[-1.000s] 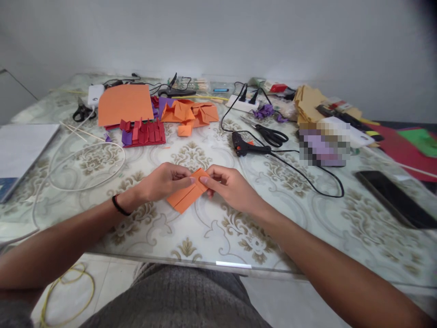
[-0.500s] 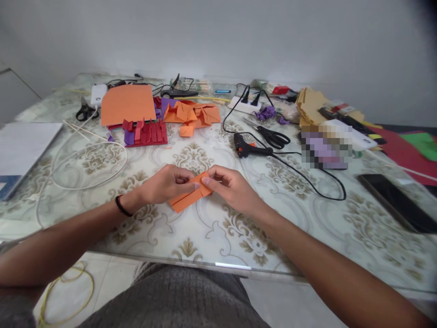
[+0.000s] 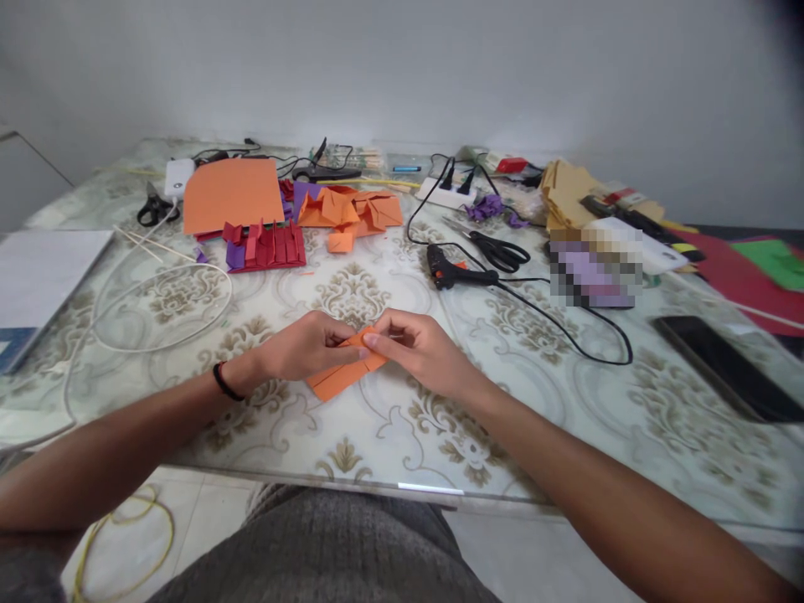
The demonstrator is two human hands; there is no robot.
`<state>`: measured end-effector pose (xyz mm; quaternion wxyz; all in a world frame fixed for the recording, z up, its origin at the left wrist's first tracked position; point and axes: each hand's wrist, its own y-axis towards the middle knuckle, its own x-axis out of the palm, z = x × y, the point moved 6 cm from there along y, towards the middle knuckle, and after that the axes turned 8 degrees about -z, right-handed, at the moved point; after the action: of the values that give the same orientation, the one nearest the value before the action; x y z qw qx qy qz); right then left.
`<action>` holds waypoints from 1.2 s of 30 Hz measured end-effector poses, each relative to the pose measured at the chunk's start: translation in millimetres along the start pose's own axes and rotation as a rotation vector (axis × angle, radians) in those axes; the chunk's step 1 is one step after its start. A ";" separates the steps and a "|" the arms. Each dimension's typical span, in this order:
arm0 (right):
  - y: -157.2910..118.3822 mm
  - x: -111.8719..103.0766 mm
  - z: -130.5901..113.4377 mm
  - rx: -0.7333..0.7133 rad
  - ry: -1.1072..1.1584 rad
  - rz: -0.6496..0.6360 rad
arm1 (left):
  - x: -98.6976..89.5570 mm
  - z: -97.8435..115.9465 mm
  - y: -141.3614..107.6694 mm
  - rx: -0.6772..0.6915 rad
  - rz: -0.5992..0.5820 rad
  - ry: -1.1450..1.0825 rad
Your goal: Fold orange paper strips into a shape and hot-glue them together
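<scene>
Between my two hands is a folded piece of orange paper (image 3: 337, 381), tilted, with dark crease or slit lines across it. My left hand (image 3: 305, 345) pinches it along its upper left side, the thumb lying on top. The thumb of my right hand (image 3: 418, 347) presses on the paper's upper right end, and its other fingers curl behind, partly hidden. Farther back lie several folded orange paper pieces (image 3: 377, 211) and a row of folded red paper pieces (image 3: 270, 247).
A black glue gun (image 3: 461, 272) and black-handled scissors (image 3: 499, 251) lie right of centre. A phone (image 3: 722, 364) rests at the right. Orange sheets (image 3: 232, 197), a white cable (image 3: 229, 293) and a white pad (image 3: 54, 268) are on the left. A power strip (image 3: 443, 193) stands at the back.
My right thumb has shifted slightly left and down over the paper's upper end. Less of the paper's top shows now. Both hands keep their hold.
</scene>
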<state>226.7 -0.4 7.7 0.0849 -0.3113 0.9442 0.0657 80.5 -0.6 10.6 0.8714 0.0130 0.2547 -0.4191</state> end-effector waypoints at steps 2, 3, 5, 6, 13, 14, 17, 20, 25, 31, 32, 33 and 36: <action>-0.1 -0.7 -0.1 -0.009 0.011 0.011 | 0.2 -0.6 -0.3 -0.005 -0.010 0.022; -0.1 -0.7 -0.6 -0.017 0.013 0.010 | 0.5 -0.9 -0.3 -0.007 -0.020 0.033; -0.3 0.0 -1.6 -0.033 0.015 0.000 | 1.1 -1.8 -0.2 -0.014 -0.039 0.058; -0.3 0.3 -2.0 -0.037 0.016 -0.004 | 1.2 -2.2 -0.1 -0.017 -0.044 0.069; -0.1 -1.6 -0.4 0.028 -0.047 -0.004 | -4.5 -1.4 -1.5 -0.004 0.033 0.048; -0.3 -1.8 -0.2 0.040 -0.065 -0.008 | -5.4 -1.2 -1.6 0.003 0.048 0.040; -1.3 -3.6 -0.5 0.053 -0.119 0.014 | -6.4 -1.5 -1.6 0.017 0.062 0.041; -1.9 -6.6 1.6 0.075 -0.120 0.049 | -8.5 -2.9 -1.7 0.019 0.080 0.052; -1.2 -6.6 3.6 0.084 -0.133 -0.019 | -14.1 -4.2 -2.1 0.055 0.122 0.047; 0.1 -6.5 2.4 0.071 -0.106 -0.016 | -12.3 -7.6 -0.6 0.048 0.104 0.034; 0.6 -6.6 3.3 0.077 -0.088 -0.010 | -13.4 -7.3 -0.9 0.048 0.124 0.043; 1.0 -7.0 4.1 0.082 -0.071 -0.003 | -14.8 -6.9 -1.3 0.045 0.145 0.053; 1.5 -10.0 5.6 0.093 -0.055 0.037 | -18.8 -6.2 -2.6 0.026 0.200 0.073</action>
<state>234.4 7.5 4.3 0.1239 -0.2874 0.9492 0.0321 66.1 12.8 14.3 0.8988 0.0650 0.2782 -0.3326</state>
